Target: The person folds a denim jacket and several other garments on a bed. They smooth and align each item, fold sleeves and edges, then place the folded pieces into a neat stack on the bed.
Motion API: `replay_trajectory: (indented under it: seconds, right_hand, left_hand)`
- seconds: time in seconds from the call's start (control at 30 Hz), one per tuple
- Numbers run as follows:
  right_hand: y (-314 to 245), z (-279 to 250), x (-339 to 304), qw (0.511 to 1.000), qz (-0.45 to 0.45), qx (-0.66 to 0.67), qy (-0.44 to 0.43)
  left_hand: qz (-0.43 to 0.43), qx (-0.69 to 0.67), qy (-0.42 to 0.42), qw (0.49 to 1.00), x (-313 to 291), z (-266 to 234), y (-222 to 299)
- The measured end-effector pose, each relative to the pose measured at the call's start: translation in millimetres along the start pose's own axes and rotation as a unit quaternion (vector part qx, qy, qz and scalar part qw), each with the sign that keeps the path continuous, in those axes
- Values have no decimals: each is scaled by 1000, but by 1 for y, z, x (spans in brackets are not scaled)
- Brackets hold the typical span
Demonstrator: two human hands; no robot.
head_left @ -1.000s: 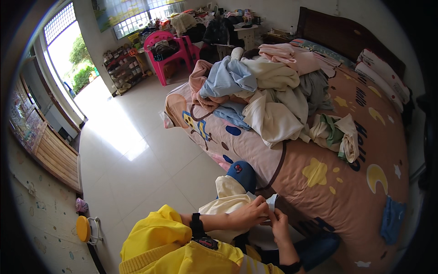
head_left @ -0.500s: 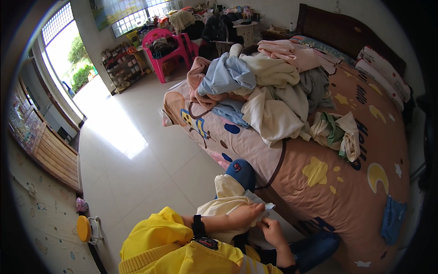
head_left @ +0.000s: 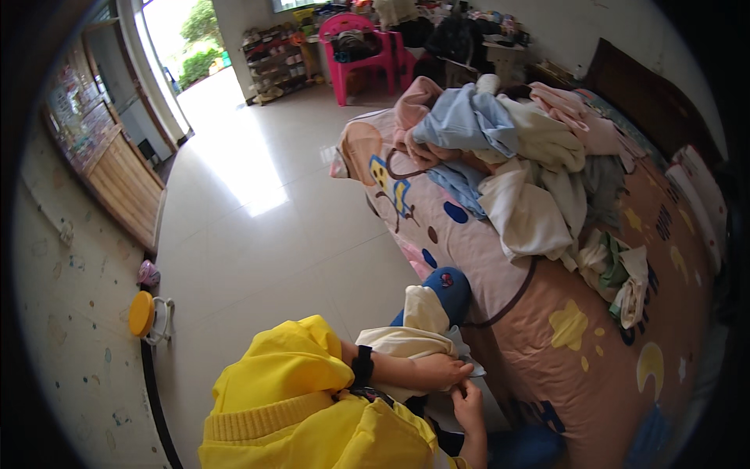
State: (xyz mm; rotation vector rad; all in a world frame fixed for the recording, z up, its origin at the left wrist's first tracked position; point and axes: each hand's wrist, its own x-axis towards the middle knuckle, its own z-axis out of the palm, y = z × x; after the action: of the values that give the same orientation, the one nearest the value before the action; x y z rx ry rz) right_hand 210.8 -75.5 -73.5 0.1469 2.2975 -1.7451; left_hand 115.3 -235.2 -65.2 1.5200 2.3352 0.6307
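A cream-coloured garment [head_left: 394, 341] lies over my blue-jeaned knee [head_left: 448, 291], its cloth bunched along my left forearm. My left hand [head_left: 439, 370], with a black band at the wrist, is closed on a pale grey-white piece of cloth [head_left: 462, 344] at the garment's right end. I cannot make out whether that piece belongs to the garment. Close below, my right hand [head_left: 469, 402] pinches near the same pale edge, thumb and fingers together. What sits between its fingertips is too small to see clearly.
To the right is a bed with a brown patterned sheet [head_left: 516, 375]. A heap of clothes [head_left: 523, 211] lies on it, with a green-and-cream garment [head_left: 613, 270] beside. A pink chair [head_left: 355, 66] and a shoe rack [head_left: 273, 62] stand far off. A yellow-topped stool [head_left: 142, 314] is at left.
The view has swung left and down, so the bed and clothes appear farther right. Both hands stay together at the pale cloth, with the fingertips drawn closer to each other.
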Motion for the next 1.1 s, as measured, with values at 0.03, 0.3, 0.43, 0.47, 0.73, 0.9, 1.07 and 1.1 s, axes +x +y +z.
replay_trajectory:
  seconds: [0.03, 0.3, 0.43, 0.47, 0.73, 0.9, 1.07, 1.1]
  right_hand:
    - [2, 1, 1, 1000, 4, 27, 1]
    - [-2, -6, 16, 973, 30, 214, 76]
    - [-1, -5, 19, 979, 20, 192, 59]
    - [0, -5, 18, 984, 11, 172, 48]
    - [9, 1, 19, 978, 62, 187, 67]
    - [8, -2, 17, 975, 45, 212, 53]
    - [9, 4, 12, 985, -1, 157, 65]
    - [9, 6, 12, 985, -5, 161, 68]
  left_hand:
    - [-5, -9, 5, 1000, 0, -1, 1]
    - [-48, -259, 80, 961, -7, -18, 5]
    - [-48, -291, 76, 952, -5, -20, 7]
    - [-47, -255, 65, 964, -4, -20, 6]
    - [-19, -301, 26, 953, -4, -14, 3]
    - [-18, -332, 28, 943, -7, -18, 5]
    - [-36, -235, 18, 971, -1, -8, -2]
    - [-10, -240, 50, 970, 1, -4, -5]
